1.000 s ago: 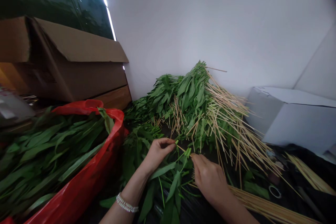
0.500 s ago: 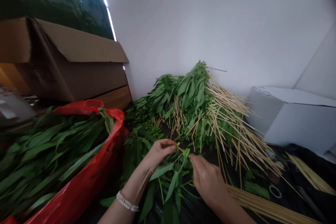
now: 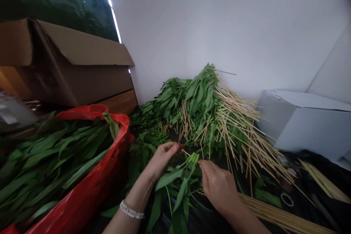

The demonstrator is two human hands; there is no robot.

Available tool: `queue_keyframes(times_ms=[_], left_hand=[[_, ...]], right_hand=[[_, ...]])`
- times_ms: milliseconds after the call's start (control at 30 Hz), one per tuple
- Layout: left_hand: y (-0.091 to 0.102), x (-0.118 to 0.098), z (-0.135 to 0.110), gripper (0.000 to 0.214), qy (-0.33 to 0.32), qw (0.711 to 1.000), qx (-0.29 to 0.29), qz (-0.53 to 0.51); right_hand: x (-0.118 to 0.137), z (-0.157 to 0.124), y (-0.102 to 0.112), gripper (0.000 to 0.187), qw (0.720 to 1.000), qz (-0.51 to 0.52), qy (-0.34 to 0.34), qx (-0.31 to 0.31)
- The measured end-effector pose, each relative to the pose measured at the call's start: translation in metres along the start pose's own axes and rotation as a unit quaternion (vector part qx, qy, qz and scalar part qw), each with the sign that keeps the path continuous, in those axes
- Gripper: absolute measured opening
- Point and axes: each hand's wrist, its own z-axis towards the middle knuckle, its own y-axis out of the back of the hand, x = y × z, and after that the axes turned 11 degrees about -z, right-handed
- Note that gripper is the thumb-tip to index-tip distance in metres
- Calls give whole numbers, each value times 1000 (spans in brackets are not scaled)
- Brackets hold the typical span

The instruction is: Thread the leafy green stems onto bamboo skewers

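Observation:
My left hand [image 3: 162, 158] is closed in a pinch on the pointed end of a thin bamboo skewer [image 3: 187, 152]. My right hand [image 3: 218, 184] is closed around the stems of a small bunch of long green leaves [image 3: 178, 181] threaded on that skewer; the leaves hang down toward me between my wrists. A bead bracelet [image 3: 132, 210] circles my left wrist. Behind my hands lies a big heap of skewered leaf bunches [image 3: 208, 113], their sticks fanning to the right.
A red plastic bag [image 3: 90, 186] full of loose green leaves sits at the left. Behind it stands an open cardboard box [image 3: 76, 69]. A pale grey box [image 3: 304, 122] is at the right, and bare skewers [image 3: 276, 215] lie on the black surface by my right arm.
My left hand has shifted slightly left along the skewer tip. The leaf bunch has slid a little farther down the stick toward my right hand.

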Motion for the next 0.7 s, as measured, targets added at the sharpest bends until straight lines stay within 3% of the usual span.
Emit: queue_keyframes(times_ms=[133,200,333,533,700], left_hand=[[22,-4,9,42,-72,980,-136,126],[29,-2,11,31,-103,962,-141,211],[32,1,11,15,-119,923,-96,353],[42,-13,6,23,-142,867,-176,444],[48,-15,3,22,-146,789,-218,556]], right_hand=[[-1,2,8,21,1000,11,-7,2],[0,2,8,21,1000,13,-1,2],[0,1,5,20,1000,8,2,-7],[-1,-1,2,21,1000,5,2,-9],[-1,-1,1,21,1000,1,6,-13]])
